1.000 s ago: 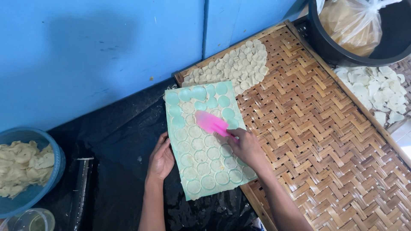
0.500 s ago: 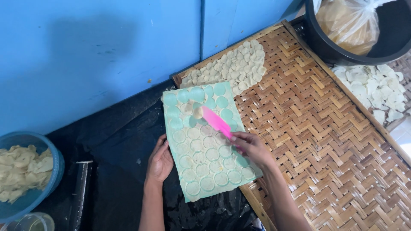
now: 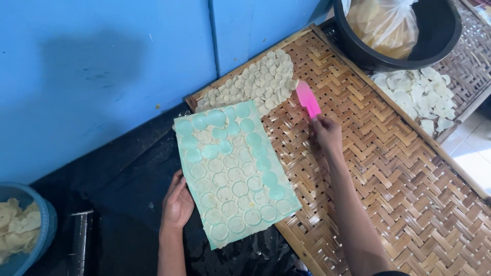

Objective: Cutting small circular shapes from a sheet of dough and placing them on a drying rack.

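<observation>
A: State the position of the left hand.

B: The left hand (image 3: pixel 177 203) lies low in the view, palm down, fingers together and pointing up and to the right. The fingertips press flat. The left forearm runs straight down out of the bottom edge.

A: State the position of the right hand.

B: The right hand (image 3: pixel 327 134) is extended forward, well apart from the left. The fingers are curled into a closed grip, knuckles up, thumb side toward the far end. The wrist is straight.

A: And the right arm?

B: The right forearm runs diagonally from the wrist down to the bottom edge, elbow out of view. Both arms are bare.
</observation>
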